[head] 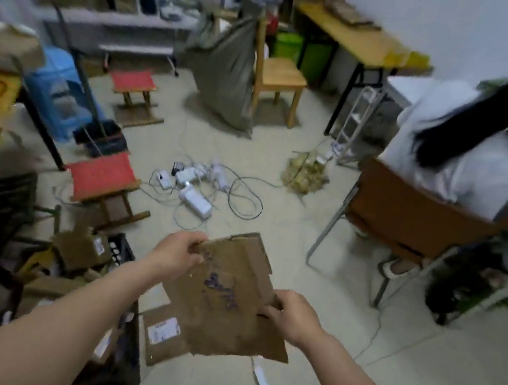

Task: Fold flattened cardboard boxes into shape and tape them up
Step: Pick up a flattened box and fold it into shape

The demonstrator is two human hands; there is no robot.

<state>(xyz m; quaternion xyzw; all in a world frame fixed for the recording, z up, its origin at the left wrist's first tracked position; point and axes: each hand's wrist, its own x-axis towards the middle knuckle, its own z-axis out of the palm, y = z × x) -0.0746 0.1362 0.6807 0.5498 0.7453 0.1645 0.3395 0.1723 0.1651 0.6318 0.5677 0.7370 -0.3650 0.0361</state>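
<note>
i am holding a flattened brown cardboard box with purple scribbles on its face (228,293) up in front of me, over the pale tiled floor (381,384). my left hand (175,255) pinches its far left edge, thumb on top, fingers curled under. my right hand (290,316) grips the right edge at a notch between flaps, fingers curled round the card. the box is flat: no walls stand, no flap is folded, and i see no tape on it. so by my reckoning this one is at the very start; opening it into shape, folding the flaps and taping are all left. below my left arm more flattened brown cardboard with white shipping labels (160,332) lies in a heap, seemingly waiting. i cannot make out a tape roll anywhere in view.
</note>
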